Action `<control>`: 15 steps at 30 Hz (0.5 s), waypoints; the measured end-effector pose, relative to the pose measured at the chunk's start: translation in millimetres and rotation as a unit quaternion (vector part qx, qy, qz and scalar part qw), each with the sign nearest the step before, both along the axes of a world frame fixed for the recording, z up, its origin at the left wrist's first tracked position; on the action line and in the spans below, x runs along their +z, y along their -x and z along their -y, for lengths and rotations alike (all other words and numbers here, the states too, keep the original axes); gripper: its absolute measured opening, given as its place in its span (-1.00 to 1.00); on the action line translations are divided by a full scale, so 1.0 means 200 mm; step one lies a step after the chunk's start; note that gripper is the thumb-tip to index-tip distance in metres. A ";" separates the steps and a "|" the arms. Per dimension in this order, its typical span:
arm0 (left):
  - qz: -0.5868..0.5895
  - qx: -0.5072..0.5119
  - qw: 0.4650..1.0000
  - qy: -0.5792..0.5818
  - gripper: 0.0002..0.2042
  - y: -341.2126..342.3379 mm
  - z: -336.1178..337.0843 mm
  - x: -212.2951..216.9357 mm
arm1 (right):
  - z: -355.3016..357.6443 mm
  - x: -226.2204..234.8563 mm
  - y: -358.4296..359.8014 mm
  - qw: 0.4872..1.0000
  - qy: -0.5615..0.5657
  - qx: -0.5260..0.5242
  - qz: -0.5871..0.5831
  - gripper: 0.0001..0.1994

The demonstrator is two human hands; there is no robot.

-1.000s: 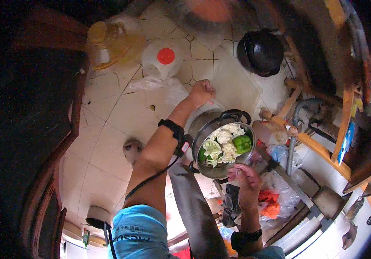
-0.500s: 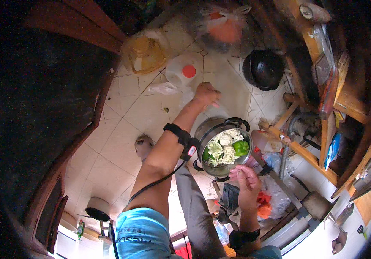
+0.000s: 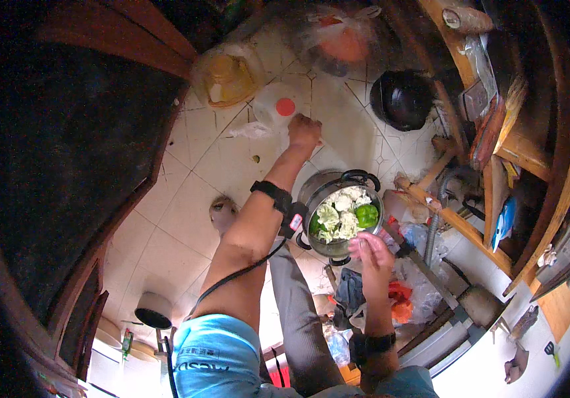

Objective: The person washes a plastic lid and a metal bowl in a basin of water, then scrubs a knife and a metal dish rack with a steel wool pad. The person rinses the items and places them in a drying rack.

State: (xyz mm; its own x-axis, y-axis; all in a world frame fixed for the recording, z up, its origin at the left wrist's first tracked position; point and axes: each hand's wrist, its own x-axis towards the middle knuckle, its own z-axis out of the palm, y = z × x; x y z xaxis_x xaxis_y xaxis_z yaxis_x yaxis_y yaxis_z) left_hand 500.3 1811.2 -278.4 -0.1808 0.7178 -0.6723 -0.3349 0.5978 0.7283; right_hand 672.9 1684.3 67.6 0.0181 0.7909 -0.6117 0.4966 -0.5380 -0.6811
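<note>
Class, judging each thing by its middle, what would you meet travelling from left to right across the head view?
Small round pot → yellow container → left hand → cauliflower → right hand → blue-and-white packet.

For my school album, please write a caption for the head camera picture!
Right hand by a metal pot of cauliflower and green pepper, left hand near a pale jug.

Yellow jug (image 3: pixel 228 79) and round black vessel (image 3: pixel 402 101) on pale tiles (image 3: pixel 182 215)
</note>
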 end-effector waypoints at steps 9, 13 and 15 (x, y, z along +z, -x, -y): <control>-0.510 -0.222 0.829 -0.060 -0.89 0.00 0.08 0.08 | 0.04 -0.33 -0.11 0.999 0.031 -0.003 -0.016 -0.77; -0.301 -0.010 0.950 -0.083 -0.81 0.01 0.06 0.11 | 0.10 -0.36 -0.14 0.998 0.059 -0.003 -0.009 -0.79; -0.296 -0.021 0.950 -0.098 -0.80 0.02 0.08 0.13 | 0.11 -0.35 -0.15 0.998 0.054 0.015 0.020 -0.79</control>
State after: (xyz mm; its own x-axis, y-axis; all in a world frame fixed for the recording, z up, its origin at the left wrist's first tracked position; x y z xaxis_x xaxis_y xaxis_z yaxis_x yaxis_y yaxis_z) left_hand 495.9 1795.5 -253.3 -0.4544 0.8335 -0.3144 0.1885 0.4350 0.8805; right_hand 702.6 1661.3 -3.1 0.0218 0.7205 -0.6931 0.5396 -0.5921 -0.5986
